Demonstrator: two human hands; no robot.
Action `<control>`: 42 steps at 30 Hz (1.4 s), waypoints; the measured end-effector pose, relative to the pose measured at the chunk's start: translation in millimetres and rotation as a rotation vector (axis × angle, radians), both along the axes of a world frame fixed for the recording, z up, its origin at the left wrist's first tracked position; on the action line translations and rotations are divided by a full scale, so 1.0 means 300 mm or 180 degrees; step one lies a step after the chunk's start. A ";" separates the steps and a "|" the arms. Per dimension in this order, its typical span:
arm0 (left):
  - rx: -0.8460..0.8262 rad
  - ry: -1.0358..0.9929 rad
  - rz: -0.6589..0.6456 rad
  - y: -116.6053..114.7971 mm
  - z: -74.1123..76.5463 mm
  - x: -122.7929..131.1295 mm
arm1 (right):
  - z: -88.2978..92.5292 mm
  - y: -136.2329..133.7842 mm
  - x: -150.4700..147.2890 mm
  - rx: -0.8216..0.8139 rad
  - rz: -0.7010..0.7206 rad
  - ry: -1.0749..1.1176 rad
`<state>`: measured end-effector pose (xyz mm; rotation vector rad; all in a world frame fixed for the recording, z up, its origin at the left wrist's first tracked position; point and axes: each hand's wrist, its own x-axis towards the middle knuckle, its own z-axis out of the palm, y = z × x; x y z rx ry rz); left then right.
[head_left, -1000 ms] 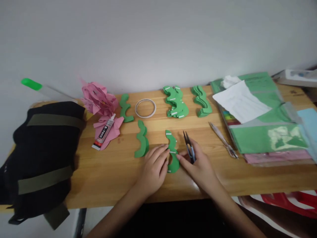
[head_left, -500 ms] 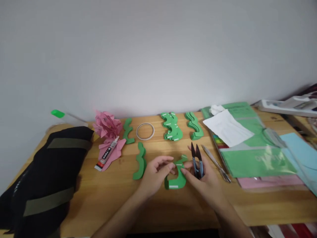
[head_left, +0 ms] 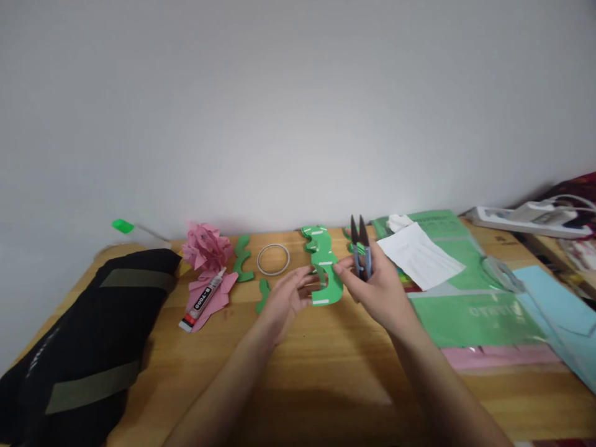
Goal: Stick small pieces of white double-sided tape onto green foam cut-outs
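My right hand [head_left: 372, 279] pinches a wavy green paper piece [head_left: 329, 285] with white strips on it, and also holds small thread snips [head_left: 362, 248], blades pointing up. The fingers of my left hand [head_left: 286, 301] are spread at the left edge of that piece; whether they touch it is unclear. Behind the held piece lies a stack of similar green pieces [head_left: 316, 233], partly covered by it. One more green stack shows in part behind the snips. A white tape ring [head_left: 273, 259] lies to the left, near two wavy green pieces [head_left: 242, 257].
Pink paper flower [head_left: 206, 247] and a B-7000 glue tube [head_left: 202, 301] sit on the left, beside a black cloth item [head_left: 102, 329]. To the right are a white paper [head_left: 421, 256], green packets [head_left: 479, 320] and a power strip [head_left: 531, 220].
Both hands have moved away from me with the green piece, up to the stack. My left fingers have opened from their pinch. The view has shifted slightly.
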<state>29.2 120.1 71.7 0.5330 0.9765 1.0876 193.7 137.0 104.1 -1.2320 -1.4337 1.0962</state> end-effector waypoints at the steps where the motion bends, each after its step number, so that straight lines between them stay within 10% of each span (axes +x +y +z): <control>1: 0.0017 -0.0067 -0.0021 0.006 -0.001 0.000 | -0.006 0.007 -0.018 -0.0009 0.0031 -0.0044; 11: 0.0265 0.0318 -0.0230 0.007 0.001 -0.016 | -0.048 -0.035 -0.006 -0.0152 -0.0199 0.0209; 23: 0.0316 0.1672 0.0010 0.304 -0.080 0.068 | -0.233 -0.013 0.025 -0.0356 -0.0747 0.0474; 31: 0.0503 0.2808 -0.0081 0.328 -0.113 0.064 | -0.259 -0.019 0.027 -0.0408 -0.0636 0.0516; 38: 0.1001 0.3257 -0.0142 0.305 -0.037 0.031 | -0.261 -0.020 0.023 -0.0450 -0.0624 0.0609; 42: 0.1192 0.2818 -0.0323 0.170 0.050 0.020 | -0.264 -0.027 0.018 -0.0491 -0.0708 0.0580</control>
